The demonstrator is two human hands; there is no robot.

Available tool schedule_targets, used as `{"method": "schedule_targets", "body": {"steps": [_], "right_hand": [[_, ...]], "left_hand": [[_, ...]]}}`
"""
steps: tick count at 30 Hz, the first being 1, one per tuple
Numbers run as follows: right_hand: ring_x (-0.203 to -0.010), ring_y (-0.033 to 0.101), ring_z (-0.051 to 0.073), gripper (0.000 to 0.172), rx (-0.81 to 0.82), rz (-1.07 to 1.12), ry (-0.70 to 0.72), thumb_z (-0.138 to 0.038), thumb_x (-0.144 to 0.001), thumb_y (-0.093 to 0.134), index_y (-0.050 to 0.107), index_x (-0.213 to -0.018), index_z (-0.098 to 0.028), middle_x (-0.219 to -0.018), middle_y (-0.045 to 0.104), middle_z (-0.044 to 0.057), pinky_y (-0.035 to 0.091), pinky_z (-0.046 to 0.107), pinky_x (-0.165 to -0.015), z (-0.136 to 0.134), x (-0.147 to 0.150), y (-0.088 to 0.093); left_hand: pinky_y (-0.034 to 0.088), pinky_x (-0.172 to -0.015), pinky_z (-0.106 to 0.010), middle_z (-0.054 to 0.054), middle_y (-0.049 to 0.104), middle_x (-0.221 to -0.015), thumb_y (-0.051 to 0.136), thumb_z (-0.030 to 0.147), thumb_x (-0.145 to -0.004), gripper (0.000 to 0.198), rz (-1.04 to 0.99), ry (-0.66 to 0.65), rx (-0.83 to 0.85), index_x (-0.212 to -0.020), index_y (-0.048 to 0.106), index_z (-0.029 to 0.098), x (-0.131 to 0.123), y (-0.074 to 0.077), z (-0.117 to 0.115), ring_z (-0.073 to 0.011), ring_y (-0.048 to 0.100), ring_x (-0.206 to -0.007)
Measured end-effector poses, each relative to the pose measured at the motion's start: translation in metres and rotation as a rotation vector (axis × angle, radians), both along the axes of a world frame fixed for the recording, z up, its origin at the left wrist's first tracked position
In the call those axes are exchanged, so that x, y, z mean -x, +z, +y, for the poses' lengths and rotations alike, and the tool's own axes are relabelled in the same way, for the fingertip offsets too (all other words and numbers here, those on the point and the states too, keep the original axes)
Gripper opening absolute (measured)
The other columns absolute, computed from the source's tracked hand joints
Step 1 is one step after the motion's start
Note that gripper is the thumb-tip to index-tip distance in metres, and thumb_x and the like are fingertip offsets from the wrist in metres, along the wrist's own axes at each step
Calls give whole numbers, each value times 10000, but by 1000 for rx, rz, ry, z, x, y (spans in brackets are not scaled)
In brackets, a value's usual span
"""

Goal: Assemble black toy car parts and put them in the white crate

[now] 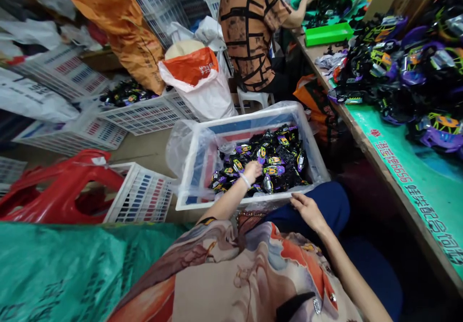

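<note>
A white plastic crate lined with clear plastic stands before my knees, holding a heap of small black, purple and yellow toy cars. My left hand reaches into it with curled fingers, its fingertips on a purple and yellow toy car that stands nearly upright on the heap. The fingertips are partly hidden from this angle. My right hand lies by the crate's near rim, above my blue-clad thigh; its fingers are loosely apart and nothing shows in them.
At the right, a table bears a pile of larger toy cars and a green tray. A co-worker sits ahead. Leftward are a white sack, a perforated crate and a red plastic stool.
</note>
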State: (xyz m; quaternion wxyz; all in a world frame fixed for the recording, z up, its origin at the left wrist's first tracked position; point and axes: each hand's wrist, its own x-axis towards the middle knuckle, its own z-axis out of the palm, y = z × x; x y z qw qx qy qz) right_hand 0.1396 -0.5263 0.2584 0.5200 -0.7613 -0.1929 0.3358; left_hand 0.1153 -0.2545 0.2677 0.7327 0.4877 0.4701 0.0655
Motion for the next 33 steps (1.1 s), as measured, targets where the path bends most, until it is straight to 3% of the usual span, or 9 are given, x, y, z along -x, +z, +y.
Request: {"method": "schedule_targets", "body": {"steps": [3,7,12,15,21,24,27,30,33], "right_hand": [[-951,685,269,519,7,24,-129,-536,-769,618,701,-1126,-168,-1071,736,98,535,395,-853,-17,0,13],[-967,687,276,616,7,56,-261,-609,-727,640,693,-1127,-142,-1106,726,120,546,382,-847,-43,12,38],[-963,700,283,694,95,55,-396,-652,-685,692,683,-1159,-146,-1121,730,115,557,366,-854,-88,15,47],[-1002,695,301,687,109,1,-445,-659,-696,686,684,-1169,-162,-1129,731,113,553,388,-887,-106,8,53],[-1038,687,302,448,-25,-181,-492,-565,-790,647,733,-1078,-233,-1095,743,91,537,432,-945,-126,21,123],[-997,695,268,390,-97,-275,-600,-518,-837,624,732,-1090,-242,-1058,750,72,545,414,-912,-152,16,161],[-868,692,239,400,-118,-401,-859,-512,-811,649,732,-1063,-213,-993,753,74,557,400,-826,-190,7,183],[-832,671,230,452,-116,-527,-1155,-499,-778,648,707,-1081,-169,-1018,739,96,560,390,-752,-230,-19,186],[-910,656,245,468,-22,-601,-1301,-456,-766,608,683,-1118,-158,-1072,720,105,557,410,-788,-263,-54,180]], "left_hand": [[503,-745,-274,-63,679,-857,637,264,-762,229,26,-170,74,-961,575,168,-13,-16,-57,-134,624,-722],[499,-755,-253,-61,703,-871,617,171,-777,205,-63,-335,86,-981,634,149,-26,-2,-113,-124,632,-754],[488,-763,-249,-45,704,-881,609,149,-795,243,-260,-359,-132,-1029,673,136,-57,36,-157,-113,611,-763],[499,-800,-269,-54,714,-917,572,194,-841,248,-483,-444,-255,-1059,678,142,-69,69,-178,-125,624,-799],[509,-820,-277,-56,717,-906,577,238,-845,190,-712,-634,-309,-986,691,180,-59,146,-207,-160,658,-857],[517,-778,-289,-45,709,-854,581,257,-835,180,-784,-792,-378,-956,692,185,-89,168,-219,-175,657,-818],[512,-806,-320,-57,711,-901,585,280,-851,206,-839,-941,-522,-998,688,178,-124,182,-245,-197,653,-851],[494,-884,-359,-91,690,-1050,595,228,-847,218,-852,-972,-771,-1035,678,158,-164,186,-268,-219,633,-925],[474,-940,-396,-119,652,-1074,621,171,-819,199,-777,-891,-975,-1006,677,133,-206,185,-284,-239,618,-928]]}}
